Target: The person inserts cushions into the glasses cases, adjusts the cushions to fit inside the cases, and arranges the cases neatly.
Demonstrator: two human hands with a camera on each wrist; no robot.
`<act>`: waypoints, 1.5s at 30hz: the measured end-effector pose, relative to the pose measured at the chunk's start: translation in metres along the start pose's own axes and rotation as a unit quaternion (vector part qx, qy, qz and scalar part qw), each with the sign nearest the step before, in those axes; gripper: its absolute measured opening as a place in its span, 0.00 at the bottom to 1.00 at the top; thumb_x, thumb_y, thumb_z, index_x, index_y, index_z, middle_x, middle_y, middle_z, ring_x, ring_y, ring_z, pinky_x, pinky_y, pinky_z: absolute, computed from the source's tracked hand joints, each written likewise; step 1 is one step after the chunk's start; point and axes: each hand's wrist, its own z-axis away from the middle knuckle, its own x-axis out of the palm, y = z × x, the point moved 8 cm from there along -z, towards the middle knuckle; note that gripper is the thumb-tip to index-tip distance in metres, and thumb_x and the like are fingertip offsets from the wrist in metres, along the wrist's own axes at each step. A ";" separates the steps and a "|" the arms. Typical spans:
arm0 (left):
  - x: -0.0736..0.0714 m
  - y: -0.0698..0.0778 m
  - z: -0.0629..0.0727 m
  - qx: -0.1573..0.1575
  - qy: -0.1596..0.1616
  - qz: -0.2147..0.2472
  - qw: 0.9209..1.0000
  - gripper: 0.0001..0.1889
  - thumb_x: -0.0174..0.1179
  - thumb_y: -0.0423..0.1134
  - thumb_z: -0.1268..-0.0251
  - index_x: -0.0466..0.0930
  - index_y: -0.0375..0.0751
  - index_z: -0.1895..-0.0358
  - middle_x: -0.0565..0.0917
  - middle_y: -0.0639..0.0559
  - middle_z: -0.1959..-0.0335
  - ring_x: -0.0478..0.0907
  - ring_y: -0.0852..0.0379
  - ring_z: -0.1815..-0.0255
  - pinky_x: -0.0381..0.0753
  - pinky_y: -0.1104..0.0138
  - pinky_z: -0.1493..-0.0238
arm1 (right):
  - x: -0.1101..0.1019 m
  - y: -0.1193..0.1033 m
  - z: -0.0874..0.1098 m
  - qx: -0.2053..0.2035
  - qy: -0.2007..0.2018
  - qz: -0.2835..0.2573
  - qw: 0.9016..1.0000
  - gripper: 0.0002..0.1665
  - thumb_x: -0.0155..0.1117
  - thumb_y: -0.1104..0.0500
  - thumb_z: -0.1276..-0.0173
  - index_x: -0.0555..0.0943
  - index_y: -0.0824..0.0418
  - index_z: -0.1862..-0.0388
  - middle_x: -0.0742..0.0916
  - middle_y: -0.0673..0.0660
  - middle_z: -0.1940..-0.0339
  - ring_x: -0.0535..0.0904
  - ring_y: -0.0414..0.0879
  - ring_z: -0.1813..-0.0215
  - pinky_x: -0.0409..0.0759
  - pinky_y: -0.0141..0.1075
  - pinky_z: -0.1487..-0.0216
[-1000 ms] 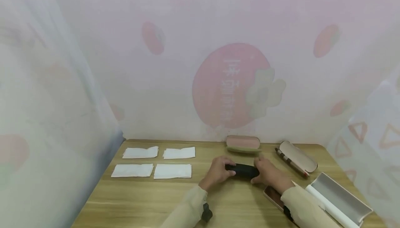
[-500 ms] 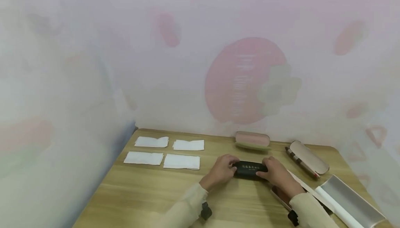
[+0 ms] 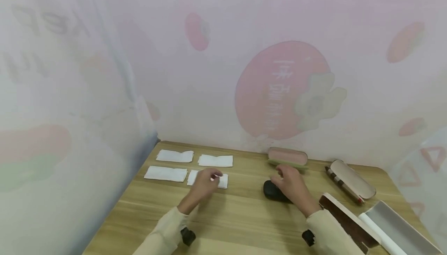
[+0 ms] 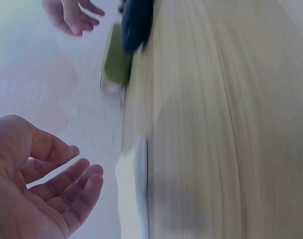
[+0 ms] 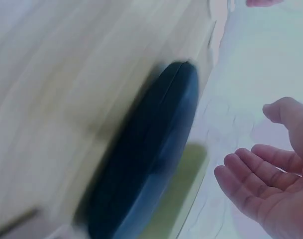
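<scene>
A closed black glasses case (image 3: 273,191) lies on the table, its right part hidden behind my right hand (image 3: 292,185). In the right wrist view the black case shows whole except for its near end, and the right hand (image 5: 270,174) is apart from it, fingers loosely bent with nothing in them. My left hand (image 3: 204,184) hovers in front of a folded white cloth (image 3: 223,181), covering part of it in the head view. In the left wrist view that hand (image 4: 47,179) holds nothing, its fingers relaxed, the white cloth (image 4: 131,194) beside it.
Three more folded white cloths, one of them front left (image 3: 165,173), lie at the table's left. An open pink and green case (image 3: 288,156) stands at the back. At the right are an open plaid-edged case (image 3: 352,179), a brown-lined case (image 3: 343,220) and a grey-lined case (image 3: 401,224).
Both hands held the black case between them earlier; they have let go. My left hand has moved left towards the cloths, and my right hand has lifted off the case.
</scene>
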 end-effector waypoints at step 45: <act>-0.057 -0.097 0.015 -0.146 0.029 -0.172 0.974 0.14 0.52 0.27 0.46 0.62 0.43 0.84 0.74 0.33 0.60 0.65 0.51 0.75 0.64 0.64 0.79 | 0.149 -0.078 -0.052 0.091 -0.047 -0.054 0.993 0.23 0.70 0.59 0.35 0.70 0.62 0.85 0.77 0.58 0.75 0.72 0.53 0.66 0.77 0.47 0.61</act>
